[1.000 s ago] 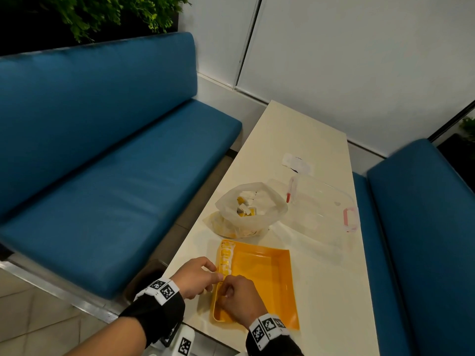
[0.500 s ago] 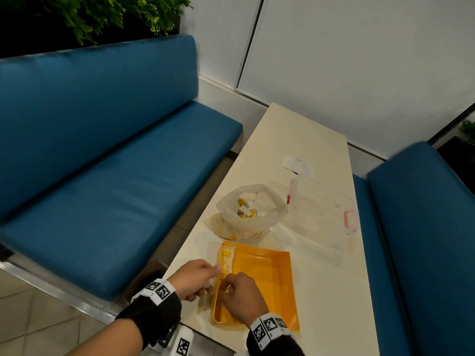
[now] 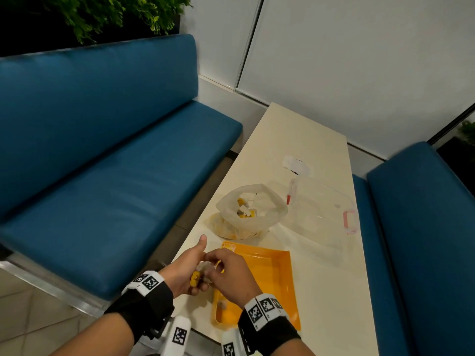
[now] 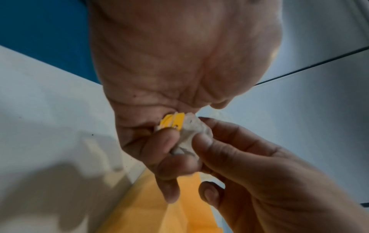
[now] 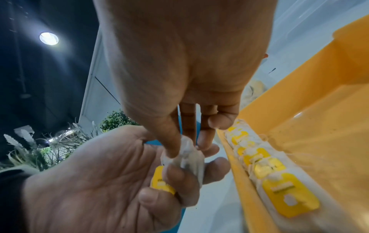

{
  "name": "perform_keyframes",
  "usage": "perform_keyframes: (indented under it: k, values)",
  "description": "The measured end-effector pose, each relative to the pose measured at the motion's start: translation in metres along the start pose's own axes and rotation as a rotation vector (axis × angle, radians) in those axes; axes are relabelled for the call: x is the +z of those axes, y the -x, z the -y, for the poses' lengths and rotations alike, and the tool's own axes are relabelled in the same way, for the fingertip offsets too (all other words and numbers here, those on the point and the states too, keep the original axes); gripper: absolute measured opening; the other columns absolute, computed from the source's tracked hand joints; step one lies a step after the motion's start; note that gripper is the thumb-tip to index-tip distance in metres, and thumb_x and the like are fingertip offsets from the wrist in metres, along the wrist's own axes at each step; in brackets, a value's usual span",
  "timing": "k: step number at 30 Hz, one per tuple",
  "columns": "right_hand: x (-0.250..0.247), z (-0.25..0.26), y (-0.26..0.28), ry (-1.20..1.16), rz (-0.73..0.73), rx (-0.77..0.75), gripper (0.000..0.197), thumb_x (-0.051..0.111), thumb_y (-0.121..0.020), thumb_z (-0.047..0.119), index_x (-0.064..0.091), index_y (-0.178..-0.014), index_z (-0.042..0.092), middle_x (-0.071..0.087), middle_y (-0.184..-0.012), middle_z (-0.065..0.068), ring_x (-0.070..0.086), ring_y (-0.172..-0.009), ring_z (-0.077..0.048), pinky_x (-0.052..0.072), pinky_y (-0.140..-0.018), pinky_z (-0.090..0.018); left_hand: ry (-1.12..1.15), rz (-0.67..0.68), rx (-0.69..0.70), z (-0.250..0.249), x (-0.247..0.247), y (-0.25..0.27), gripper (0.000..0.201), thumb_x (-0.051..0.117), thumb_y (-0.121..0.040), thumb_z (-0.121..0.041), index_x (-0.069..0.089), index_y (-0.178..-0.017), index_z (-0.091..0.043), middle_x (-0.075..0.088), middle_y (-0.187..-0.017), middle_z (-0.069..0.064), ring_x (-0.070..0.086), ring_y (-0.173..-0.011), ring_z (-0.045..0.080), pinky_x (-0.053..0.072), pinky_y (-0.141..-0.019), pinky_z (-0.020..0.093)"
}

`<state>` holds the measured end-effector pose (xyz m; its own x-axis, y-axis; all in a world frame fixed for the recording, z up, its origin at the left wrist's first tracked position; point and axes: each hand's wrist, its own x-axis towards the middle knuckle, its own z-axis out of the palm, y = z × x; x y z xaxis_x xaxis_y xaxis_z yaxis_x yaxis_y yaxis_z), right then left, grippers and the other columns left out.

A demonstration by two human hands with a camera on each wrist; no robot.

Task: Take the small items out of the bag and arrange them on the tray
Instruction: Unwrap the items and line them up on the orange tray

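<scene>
My left hand [image 3: 184, 269] hovers at the near left edge of the orange tray [image 3: 272, 281] and grips a small bunch of tea bags [image 3: 198, 275] with yellow tags [image 4: 172, 123]. The thumb and fingers of my right hand [image 3: 226, 272] pinch the top of one white tea bag [image 5: 187, 153] in that bunch. A row of tea bags [image 5: 267, 171] lies along the tray's left wall. Beyond the tray stands the translucent plastic bag [image 3: 272, 214], open, with more tea bags [image 3: 245, 210] inside.
A clear plastic box [image 3: 323, 209] with pink clips sits right of the bag, and a white paper [image 3: 295, 165] lies beyond it. The narrow cream table [image 3: 329, 291] runs between two blue benches [image 3: 115, 188]. Its left edge is just under my left hand.
Both hands have lifted off the tray's left wall and come together. My left thumb now sticks up, and my right fingers have taken hold of a tea bag in the left hand's bunch.
</scene>
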<state>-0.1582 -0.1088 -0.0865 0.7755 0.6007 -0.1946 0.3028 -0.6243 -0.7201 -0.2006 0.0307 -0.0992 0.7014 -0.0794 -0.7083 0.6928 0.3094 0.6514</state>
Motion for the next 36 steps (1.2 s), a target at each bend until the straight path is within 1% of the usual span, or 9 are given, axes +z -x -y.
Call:
perform_keyframes:
  k: [3, 7, 13, 17, 20, 26, 31, 34, 36]
  values:
    - [-0.001, -0.003, -0.004, -0.131, -0.044, 0.068, 0.008, 0.068, -0.089, 0.023, 0.072, -0.095, 0.022, 0.068, -0.084, 0.006, 0.062, -0.074, -0.007, 0.055, -0.072, -0.027, 0.008, 0.023, 0.021, 0.0, -0.004, 0.0, 0.082, 0.016, -0.099, -0.074, 0.06, -0.114, -0.006, 0.06, -0.068, 0.011, 0.048, -0.053, 0.019, 0.029, -0.046, 0.022]
    - [-0.008, -0.011, -0.007, -0.17, -0.107, 0.096, 0.003, 0.071, -0.087, 0.018, 0.074, -0.087, 0.019, 0.067, -0.076, 0.01, 0.06, -0.07, 0.0, 0.048, -0.066, -0.016, 0.054, 0.0, 0.048, 0.001, -0.009, -0.002, 0.077, 0.023, -0.101, -0.069, 0.061, -0.123, -0.006, 0.064, -0.083, 0.015, 0.049, -0.054, 0.017, 0.032, -0.046, 0.024]
    - [-0.025, -0.019, -0.01, -0.205, -0.223, 0.147, 0.014, 0.071, -0.088, 0.017, 0.071, -0.079, 0.027, 0.071, -0.076, 0.006, 0.064, -0.072, -0.001, 0.05, -0.067, -0.015, 0.085, -0.053, 0.072, 0.0, -0.015, -0.008, 0.046, 0.041, -0.106, -0.041, 0.065, -0.115, -0.004, 0.068, -0.083, 0.012, 0.05, -0.057, 0.014, 0.034, -0.051, 0.025]
    - [-0.038, -0.025, -0.012, -0.235, -0.289, 0.175, 0.015, 0.07, -0.088, 0.016, 0.072, -0.077, 0.026, 0.073, -0.077, 0.002, 0.069, -0.075, -0.009, 0.059, -0.072, -0.03, 0.073, -0.063, 0.095, -0.003, -0.014, -0.006, 0.027, 0.05, -0.098, -0.019, 0.07, -0.107, -0.003, 0.065, -0.081, 0.011, 0.048, -0.058, 0.014, 0.036, -0.052, 0.025]
    - [-0.045, -0.031, -0.013, -0.248, -0.307, 0.195, 0.012, 0.07, -0.087, 0.017, 0.074, -0.078, 0.023, 0.074, -0.077, 0.001, 0.071, -0.075, -0.014, 0.061, -0.074, -0.036, 0.06, -0.063, 0.121, -0.003, -0.012, -0.006, 0.028, 0.048, -0.095, -0.011, 0.073, -0.104, -0.001, 0.064, -0.082, 0.01, 0.048, -0.062, 0.014, 0.037, -0.054, 0.025]
    - [-0.051, -0.035, -0.011, -0.24, -0.341, 0.223, 0.011, 0.07, -0.086, 0.015, 0.074, -0.077, 0.021, 0.074, -0.073, 0.001, 0.07, -0.071, -0.015, 0.06, -0.069, -0.036, 0.04, -0.069, 0.159, -0.008, -0.009, -0.005, 0.039, 0.039, -0.082, 0.012, 0.073, -0.099, 0.004, 0.061, -0.079, 0.011, 0.047, -0.065, 0.016, 0.038, -0.058, 0.027]
    - [-0.052, -0.038, -0.01, -0.224, -0.332, 0.246, 0.011, 0.071, -0.086, 0.018, 0.073, -0.076, 0.022, 0.073, -0.072, 0.004, 0.069, -0.071, -0.012, 0.059, -0.07, -0.031, 0.063, -0.076, 0.171, -0.011, -0.009, -0.004, 0.04, 0.038, -0.085, 0.003, 0.073, -0.104, 0.005, 0.065, -0.083, 0.013, 0.046, -0.068, 0.016, 0.04, -0.06, 0.027]
    - [-0.05, -0.037, -0.01, -0.225, -0.329, 0.251, 0.012, 0.072, -0.085, 0.018, 0.073, -0.074, 0.022, 0.072, -0.069, 0.003, 0.066, -0.067, -0.011, 0.058, -0.067, -0.03, 0.055, -0.139, 0.227, -0.015, -0.003, -0.004, 0.045, 0.034, -0.082, 0.011, 0.075, -0.099, 0.004, 0.07, -0.087, 0.014, 0.047, -0.072, 0.017, 0.04, -0.063, 0.027]
    - [-0.049, -0.036, -0.011, -0.249, -0.324, 0.259, 0.014, 0.072, -0.085, 0.016, 0.074, -0.073, 0.022, 0.071, -0.067, 0.004, 0.065, -0.065, -0.011, 0.056, -0.065, -0.029, -0.014, -0.175, 0.294, -0.017, 0.001, -0.003, 0.044, 0.037, -0.085, 0.015, 0.075, -0.1, -0.001, 0.072, -0.093, 0.011, 0.055, -0.08, 0.017, 0.045, -0.07, 0.028]
